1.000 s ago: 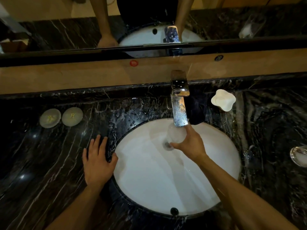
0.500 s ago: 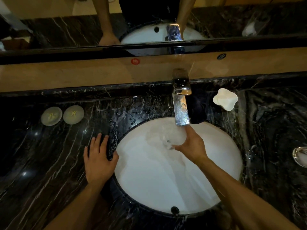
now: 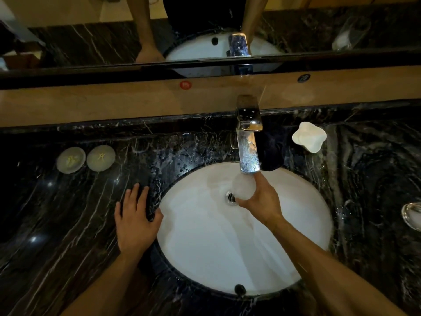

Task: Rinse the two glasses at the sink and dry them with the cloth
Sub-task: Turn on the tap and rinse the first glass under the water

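Note:
My right hand grips a clear glass over the white sink, right under the spout of the chrome tap and above the drain. The glass looks blurred and its mouth faces up toward the spout. My left hand rests flat on the black marble counter at the sink's left rim, fingers spread, thumb at the basin edge. A second glass lies at the right edge of the frame, cut off. A dark cloth sits just right of the tap.
Two round pale discs lie on the counter at the left. A white star-shaped dish stands right of the tap. A mirror and a wooden ledge run along the back. Water drops cover the counter near the tap.
My right hand has kept the glass under the spout, shifting it slightly. My left hand has stayed flat on the counter.

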Motion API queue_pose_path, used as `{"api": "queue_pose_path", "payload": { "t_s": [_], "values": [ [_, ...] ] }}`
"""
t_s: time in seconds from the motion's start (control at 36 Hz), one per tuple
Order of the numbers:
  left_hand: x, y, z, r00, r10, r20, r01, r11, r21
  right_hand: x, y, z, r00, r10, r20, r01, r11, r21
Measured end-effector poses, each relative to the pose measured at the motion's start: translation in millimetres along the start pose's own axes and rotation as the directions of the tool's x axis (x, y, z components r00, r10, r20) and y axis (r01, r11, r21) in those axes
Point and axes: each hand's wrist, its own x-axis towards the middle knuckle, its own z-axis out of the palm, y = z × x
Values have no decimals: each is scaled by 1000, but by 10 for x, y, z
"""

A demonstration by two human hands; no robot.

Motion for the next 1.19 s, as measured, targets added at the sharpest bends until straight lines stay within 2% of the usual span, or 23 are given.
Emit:
{"api": "queue_pose_path", "payload": {
  "t_s": [0.08,0.17,0.22,0.33,0.39,0.47,0.56,0.64,0.72,0.81,0.89,0.97,1.06,1.14,1.19],
  "values": [
    [10,-13,-3,1000,4,-3,-4,1000,-1,-11,17,19,998,-11,64,14,999,-44],
    [17,-6,5,1000,4,-6,-4,1000,0,-2,28,4,1000,3,27,-3,1000,-1],
    [10,-1,3,1000,4,3,-4,1000,-9,7,25,-3,998,-12,63,14,1000,-24],
    [5,-8,0,1000,1,9,-1,1000,-11,27,37,-29,1000,16,8,-16,1000,21],
    [12,-8,-6,1000,-2,15,2,1000,-8,23,28,-31,999,-4,51,5,1000,-13],
    [12,-13,0,1000,-4,15,4,1000,-7,19,50,-15,1000,24,12,-24,1000,20],
    [10,1,-9,1000,-6,15,7,1000,-10,8,38,16,997,11,76,-9,1000,-20],
    [7,-10,1,1000,-4,14,4,1000,-10,-2,60,45,999,29,22,-30,999,23],
    [11,-5,1,1000,-2,14,2,1000,-11,-13,60,75,997,17,70,-16,1000,-18],
    [6,-15,7,1000,6,2,-6,1000,-10,-18,86,93,999,49,22,-50,998,39],
    [7,-16,4,1000,4,10,-4,1000,-7,-32,85,115,995,50,83,-50,999,8],
    [5,-23,8,1000,1,13,-1,1000,-8,-40,100,130,996,79,38,-80,996,50],
    [12,-10,-5,1000,0,18,0,1000,-9,-47,113,150,995,45,87,-47,999,22],
    [8,-14,-3,1000,3,19,-3,1000,-8,-28,119,125,997,68,28,-70,995,72],
    [10,-4,-10,1000,3,16,-3,1000,-10,-17,95,97,996,46,76,-48,999,26]
  ]
}}
